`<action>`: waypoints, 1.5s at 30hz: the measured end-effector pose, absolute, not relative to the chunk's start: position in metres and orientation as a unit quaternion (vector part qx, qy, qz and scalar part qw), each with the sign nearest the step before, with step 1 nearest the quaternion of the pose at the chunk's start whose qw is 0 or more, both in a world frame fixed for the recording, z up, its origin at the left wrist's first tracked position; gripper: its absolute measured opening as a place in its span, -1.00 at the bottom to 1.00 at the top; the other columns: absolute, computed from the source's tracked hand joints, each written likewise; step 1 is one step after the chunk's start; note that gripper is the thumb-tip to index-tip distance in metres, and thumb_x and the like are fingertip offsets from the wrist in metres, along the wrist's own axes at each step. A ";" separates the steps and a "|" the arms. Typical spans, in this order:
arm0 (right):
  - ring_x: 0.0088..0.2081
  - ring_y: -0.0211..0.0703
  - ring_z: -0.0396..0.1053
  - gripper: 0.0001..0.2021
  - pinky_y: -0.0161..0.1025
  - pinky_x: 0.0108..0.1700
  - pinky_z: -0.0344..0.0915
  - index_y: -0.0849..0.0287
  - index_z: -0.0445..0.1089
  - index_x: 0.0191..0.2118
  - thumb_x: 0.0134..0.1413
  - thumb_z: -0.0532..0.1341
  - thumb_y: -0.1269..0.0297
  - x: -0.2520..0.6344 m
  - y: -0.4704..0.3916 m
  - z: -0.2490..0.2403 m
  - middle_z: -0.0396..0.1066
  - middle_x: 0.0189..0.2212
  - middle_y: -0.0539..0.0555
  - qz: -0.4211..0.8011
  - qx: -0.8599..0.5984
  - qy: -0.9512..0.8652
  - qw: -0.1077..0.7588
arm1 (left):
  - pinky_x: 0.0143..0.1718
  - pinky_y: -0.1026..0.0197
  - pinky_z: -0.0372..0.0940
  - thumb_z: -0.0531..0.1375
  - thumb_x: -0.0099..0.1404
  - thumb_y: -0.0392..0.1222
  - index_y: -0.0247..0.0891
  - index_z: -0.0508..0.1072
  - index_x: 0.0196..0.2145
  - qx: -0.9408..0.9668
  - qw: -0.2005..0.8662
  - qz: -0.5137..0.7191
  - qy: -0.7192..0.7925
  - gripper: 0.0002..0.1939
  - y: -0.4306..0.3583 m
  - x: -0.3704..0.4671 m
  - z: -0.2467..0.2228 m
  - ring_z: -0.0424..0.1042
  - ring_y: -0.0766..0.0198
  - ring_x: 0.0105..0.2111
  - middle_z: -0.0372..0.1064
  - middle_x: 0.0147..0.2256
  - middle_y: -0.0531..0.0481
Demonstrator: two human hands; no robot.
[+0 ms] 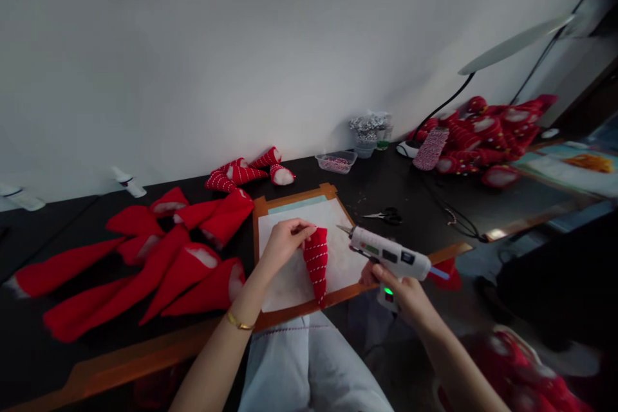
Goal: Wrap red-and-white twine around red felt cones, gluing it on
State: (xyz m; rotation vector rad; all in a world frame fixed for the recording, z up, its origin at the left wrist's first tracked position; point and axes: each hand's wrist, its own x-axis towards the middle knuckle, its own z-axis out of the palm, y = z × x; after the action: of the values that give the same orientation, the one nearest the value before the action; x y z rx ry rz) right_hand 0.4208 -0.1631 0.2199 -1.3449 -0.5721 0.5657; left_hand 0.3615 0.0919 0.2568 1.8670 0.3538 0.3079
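"Item in hand?"
"One striped red cone (317, 261), over the white sheet (282, 286); left hand (287, 244), fingers pinched together at its wide end."
"Right hand (398, 290)?"
"Fingers clamped round one hot-glue gun (389, 252), nozzle apart from the cone."
"Tally?"
"Striped cones (247, 174), worktop (410, 190) rear: seemingly done. Plain red cones (167, 264): apparently outstanding. Held cone: striped lengthwise; completion cannot be told."

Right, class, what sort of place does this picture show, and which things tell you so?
Probably a craft workshop: the right hand holds a glue gun, the left hand a striped red cloth cone, and more red cones and scissors lie on the black table.
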 end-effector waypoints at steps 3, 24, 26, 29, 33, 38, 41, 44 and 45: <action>-0.34 -0.06 0.39 -0.54 -0.15 -0.16 0.31 0.20 0.40 -0.47 0.04 0.27 -0.17 0.414 -0.145 0.205 0.41 -0.49 0.12 0.247 -0.597 -0.243 0.723 | -0.41 0.23 0.20 0.24 0.24 0.02 -0.24 0.58 -0.21 0.850 0.467 0.191 0.150 -0.70 0.102 0.366 0.247 0.34 0.26 -0.48 0.41 -0.45 0.01; -0.46 -0.16 0.33 -0.57 -0.23 -0.34 0.33 0.18 0.35 -0.43 -0.14 0.34 -0.13 0.414 -0.101 0.185 0.38 -0.54 0.03 0.170 -0.672 -0.190 0.695 | -0.52 0.31 -0.03 0.24 0.18 0.10 -0.30 0.47 -0.32 0.740 0.641 0.072 0.193 -0.64 0.093 0.362 0.244 0.10 0.39 -0.54 0.25 -0.50 0.08; -0.50 -0.19 0.29 -0.59 -0.24 -0.36 0.31 0.17 0.33 -0.46 -0.10 0.33 -0.12 0.414 -0.101 0.184 0.33 -0.57 0.01 0.168 -0.669 -0.202 0.695 | -0.51 0.30 -0.03 0.24 0.19 0.10 -0.31 0.47 -0.32 0.742 0.641 0.070 0.181 -0.64 0.094 0.361 0.243 0.09 0.39 -0.54 0.24 -0.50 0.09; -0.54 -0.22 0.24 -0.60 -0.26 -0.41 0.27 0.16 0.30 -0.49 -0.04 0.30 -0.10 0.413 -0.099 0.182 0.29 -0.61 -0.01 0.167 -0.662 -0.217 0.697 | -0.51 0.29 -0.04 0.23 0.20 0.11 -0.30 0.47 -0.30 0.744 0.643 0.066 0.170 -0.63 0.094 0.361 0.242 0.08 0.38 -0.54 0.22 -0.51 0.09; -0.56 -0.23 0.21 -0.62 -0.27 -0.46 0.22 0.16 0.29 -0.48 0.00 0.29 -0.08 0.412 -0.099 0.179 0.28 -0.62 -0.01 0.163 -0.669 -0.219 0.692 | -0.50 0.27 -0.04 0.24 0.18 0.13 -0.30 0.48 -0.31 0.743 0.646 0.065 0.162 -0.61 0.095 0.362 0.240 0.09 0.37 -0.54 0.23 -0.51 0.09; -0.58 -0.24 0.19 -0.58 -0.28 -0.50 0.17 0.14 0.26 -0.49 -0.03 0.29 -0.13 0.412 -0.100 0.183 0.25 -0.65 -0.03 0.182 -0.665 -0.215 0.692 | -0.49 0.27 -0.05 0.25 0.18 0.13 -0.30 0.45 -0.36 0.741 0.651 0.066 0.152 -0.62 0.098 0.362 0.237 0.08 0.38 -0.54 0.22 -0.53 0.12; -0.58 -0.23 0.18 -0.55 -0.27 -0.50 0.17 0.14 0.25 -0.51 -0.07 0.29 -0.17 0.412 -0.100 0.185 0.24 -0.66 -0.03 0.180 -0.666 -0.209 0.693 | -0.49 0.27 -0.06 0.24 0.20 0.12 -0.31 0.45 -0.35 0.741 0.652 0.064 0.144 -0.62 0.098 0.363 0.237 0.07 0.39 -0.54 0.20 -0.53 0.12; -0.59 -0.23 0.17 -0.53 -0.26 -0.51 0.16 0.13 0.24 -0.52 -0.08 0.29 -0.21 0.412 -0.100 0.183 0.23 -0.67 -0.03 0.188 -0.667 -0.205 0.691 | -0.49 0.27 -0.05 0.25 0.20 0.11 -0.31 0.45 -0.35 0.737 0.657 0.061 0.145 -0.63 0.096 0.362 0.239 0.08 0.39 -0.54 0.21 -0.53 0.12; -0.60 -0.23 0.17 -0.53 -0.26 -0.51 0.16 0.13 0.24 -0.52 -0.07 0.28 -0.21 0.412 -0.100 0.182 0.22 -0.68 -0.03 0.190 -0.668 -0.204 0.690 | -0.49 0.28 -0.04 0.25 0.19 0.11 -0.31 0.44 -0.35 0.736 0.658 0.062 0.146 -0.63 0.096 0.362 0.240 0.08 0.39 -0.54 0.21 -0.53 0.12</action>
State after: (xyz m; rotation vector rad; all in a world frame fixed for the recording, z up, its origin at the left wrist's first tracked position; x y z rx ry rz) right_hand 0.4119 -0.1002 0.1821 -1.4944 -0.4556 0.4254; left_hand 0.3621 0.0958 0.2396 1.6671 0.3302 0.1410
